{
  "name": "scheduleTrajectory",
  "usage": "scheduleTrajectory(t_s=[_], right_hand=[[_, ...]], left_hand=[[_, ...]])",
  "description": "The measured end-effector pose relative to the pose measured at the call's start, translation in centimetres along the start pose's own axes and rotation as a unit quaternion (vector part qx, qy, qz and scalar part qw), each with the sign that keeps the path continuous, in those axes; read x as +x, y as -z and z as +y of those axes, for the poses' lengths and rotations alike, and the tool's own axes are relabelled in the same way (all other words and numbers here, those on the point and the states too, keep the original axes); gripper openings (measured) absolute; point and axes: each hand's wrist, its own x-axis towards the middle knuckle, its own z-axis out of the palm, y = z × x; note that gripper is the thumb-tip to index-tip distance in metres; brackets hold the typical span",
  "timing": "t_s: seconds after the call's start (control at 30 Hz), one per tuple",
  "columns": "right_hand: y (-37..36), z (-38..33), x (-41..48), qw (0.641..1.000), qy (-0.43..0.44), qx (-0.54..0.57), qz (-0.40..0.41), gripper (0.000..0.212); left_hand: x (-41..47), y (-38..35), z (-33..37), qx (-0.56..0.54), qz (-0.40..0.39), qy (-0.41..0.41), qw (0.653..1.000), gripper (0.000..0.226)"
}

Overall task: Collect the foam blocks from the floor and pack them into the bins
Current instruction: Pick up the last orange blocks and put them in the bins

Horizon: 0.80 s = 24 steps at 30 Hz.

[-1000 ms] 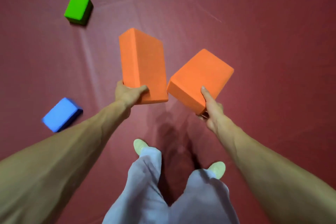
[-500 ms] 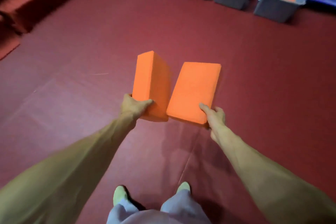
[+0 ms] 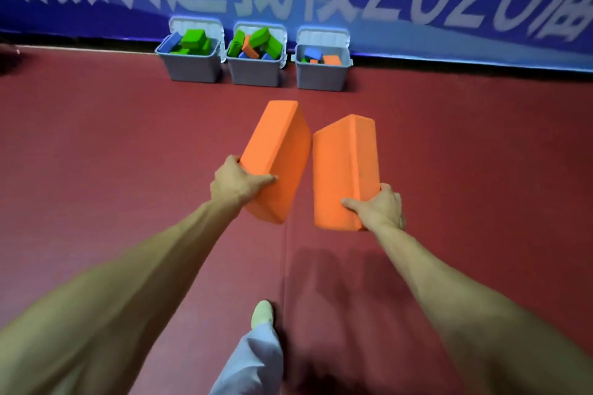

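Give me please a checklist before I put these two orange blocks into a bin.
1. Left hand grips left orange block: ok.
2. Right hand grips right orange block: ok.
3. Right bin within arm reach: not ok, it stands farther ahead.
4. Right bin has room: ok, contents lie below its rim.
5. Middle bin has room: not ok, contents heap above the rim.
6. Visible floor toward the right bin free of obstacles: ok.

Head-worn camera looks forward and down across the floor (image 3: 96, 144) toward the bins (image 3: 255, 72).
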Motion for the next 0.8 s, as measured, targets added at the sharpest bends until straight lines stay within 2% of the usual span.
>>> scheduleTrajectory(t_s=[0.17, 0.37, 0.6, 0.8], right_hand=[[0.0, -7.5, 8.6, 0.998, 0.006, -0.06, 0.028, 0.09], [0.0, -14.0, 18.6, 0.995, 0.0, -0.075, 0.059, 0.088], [0.0, -16.0, 33.5, 0.995, -0.041, -0.076, 0.058, 0.086], [0.7, -16.9, 50.5, 0.995, -0.08, -0.041, 0.046, 0.082]], left_hand=[[11.4, -0.5, 5.2, -0.022, -0.018, -0.003, 1.0, 0.083], [22.2, -3.0, 12.1, -0.041, -0.048, -0.002, 0.998, 0.08], [33.6, -11.6, 20.0, 0.003, -0.099, -0.026, 0.995, 0.077], [44.7, -21.3, 28.9, 0.104, -0.103, -0.065, 0.987, 0.086]])
